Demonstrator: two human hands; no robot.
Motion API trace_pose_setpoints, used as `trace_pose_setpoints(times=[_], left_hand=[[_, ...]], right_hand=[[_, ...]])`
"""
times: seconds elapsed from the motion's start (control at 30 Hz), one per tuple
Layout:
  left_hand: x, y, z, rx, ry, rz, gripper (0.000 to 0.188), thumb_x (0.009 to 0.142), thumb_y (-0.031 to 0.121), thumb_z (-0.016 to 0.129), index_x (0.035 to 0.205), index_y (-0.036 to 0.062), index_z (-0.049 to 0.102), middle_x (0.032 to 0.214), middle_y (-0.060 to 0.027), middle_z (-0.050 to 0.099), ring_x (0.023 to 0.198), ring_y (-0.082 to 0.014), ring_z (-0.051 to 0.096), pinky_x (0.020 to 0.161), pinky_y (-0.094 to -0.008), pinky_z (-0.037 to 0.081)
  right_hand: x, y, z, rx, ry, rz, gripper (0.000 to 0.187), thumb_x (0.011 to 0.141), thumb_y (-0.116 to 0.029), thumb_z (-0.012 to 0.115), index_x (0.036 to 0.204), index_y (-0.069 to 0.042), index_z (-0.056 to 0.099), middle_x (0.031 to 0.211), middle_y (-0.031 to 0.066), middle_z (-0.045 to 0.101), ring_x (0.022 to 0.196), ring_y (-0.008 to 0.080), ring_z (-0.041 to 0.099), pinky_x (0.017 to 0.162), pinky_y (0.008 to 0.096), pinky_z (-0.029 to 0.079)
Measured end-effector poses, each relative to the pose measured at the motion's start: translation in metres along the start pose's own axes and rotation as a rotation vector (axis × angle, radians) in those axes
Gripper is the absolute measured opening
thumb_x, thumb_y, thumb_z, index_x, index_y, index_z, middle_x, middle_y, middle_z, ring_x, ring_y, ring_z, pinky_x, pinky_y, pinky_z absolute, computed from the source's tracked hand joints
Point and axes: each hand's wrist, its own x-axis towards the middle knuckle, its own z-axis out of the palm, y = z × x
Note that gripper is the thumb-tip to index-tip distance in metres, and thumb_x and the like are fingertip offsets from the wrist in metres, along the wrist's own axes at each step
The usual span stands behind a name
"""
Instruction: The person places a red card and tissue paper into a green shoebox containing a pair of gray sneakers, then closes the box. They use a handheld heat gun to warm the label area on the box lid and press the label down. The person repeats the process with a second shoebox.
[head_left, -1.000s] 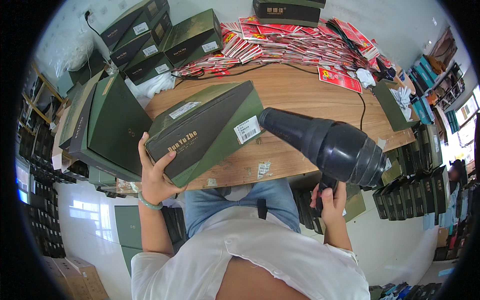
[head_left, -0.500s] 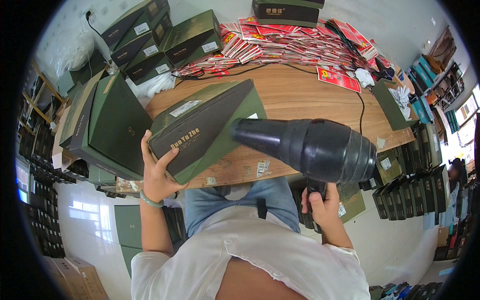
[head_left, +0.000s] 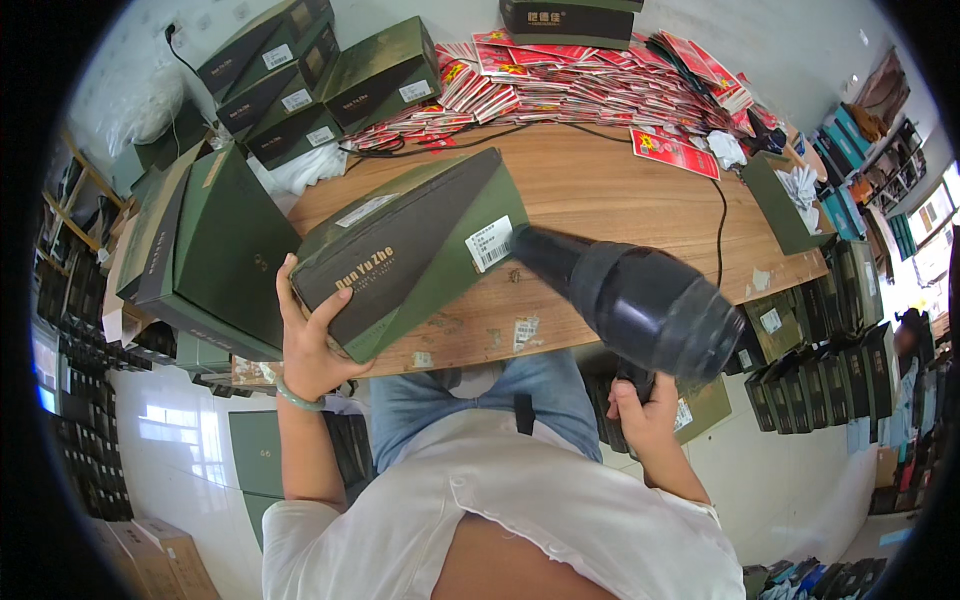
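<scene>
A green and dark-brown shoebox (head_left: 390,270) sits tilted on the wooden table in front of me. My left hand (head_left: 318,335) grips its near left end, thumb and fingers spread over the corner. On the long side of the box is a white barcode label (head_left: 490,244). My right hand (head_left: 645,408) is wrapped round the handle of a black hair dryer (head_left: 640,300). The dryer's nozzle points at the label's right edge, very near it; whether they touch I cannot tell.
Left of the held box stands a larger green box (head_left: 225,250). Several shoeboxes (head_left: 380,75) are stacked at the back left, beside heaped red cards (head_left: 570,90). An open green box (head_left: 785,205) with white paper stands at the right edge. A black cord (head_left: 722,230) crosses the table (head_left: 590,180).
The dryer's nozzle has swung right and up, off the box's side, and the barcode label now shows fully. The box has tilted slightly in my left hand.
</scene>
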Motion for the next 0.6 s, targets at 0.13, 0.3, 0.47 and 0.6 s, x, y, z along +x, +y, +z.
trace_pose_setpoints(times=[0.13,0.3,0.47,0.6], left_hand=[[0.002,-0.002,0.000,0.004,-0.012,0.020,0.086,0.044,0.017,0.087,0.125,0.0218,0.059,0.152,-0.0331,0.020,0.134,-0.0530,0.040,0.108,-0.0520,0.041],[0.002,-0.002,0.001,-0.001,0.005,0.021,0.085,0.044,0.017,0.087,0.124,0.0214,0.060,0.152,-0.0333,0.020,0.134,-0.0526,0.040,0.109,-0.0513,0.039],[0.003,0.000,0.002,0.012,0.018,0.022,0.084,0.045,0.017,0.088,0.124,0.0214,0.060,0.152,-0.0337,0.021,0.134,-0.0523,0.040,0.108,-0.0507,0.040],[0.002,-0.001,0.002,0.016,0.014,0.021,0.083,0.045,0.017,0.088,0.123,0.0215,0.060,0.152,-0.0337,0.021,0.133,-0.0520,0.041,0.107,-0.0504,0.042]], right_hand=[[-0.003,-0.009,0.000,0.058,-0.004,0.067,0.055,0.093,-0.032,0.068,0.129,0.001,0.043,0.073,0.0079,0.059,0.052,0.0122,0.054,0.047,0.0257,0.046],[-0.008,0.027,-0.007,-0.143,0.036,-0.096,0.053,0.093,-0.031,0.069,0.129,0.001,0.045,0.073,0.0074,0.059,0.051,0.0119,0.054,0.047,0.0255,0.046],[-0.011,0.018,0.002,-0.046,0.040,-0.033,0.055,0.093,-0.032,0.069,0.130,0.000,0.045,0.074,0.0072,0.060,0.051,0.0117,0.055,0.047,0.0251,0.046],[-0.014,0.007,0.004,0.061,0.030,0.023,0.055,0.092,-0.031,0.070,0.130,-0.001,0.044,0.074,0.0072,0.059,0.051,0.0116,0.055,0.047,0.0251,0.046]])
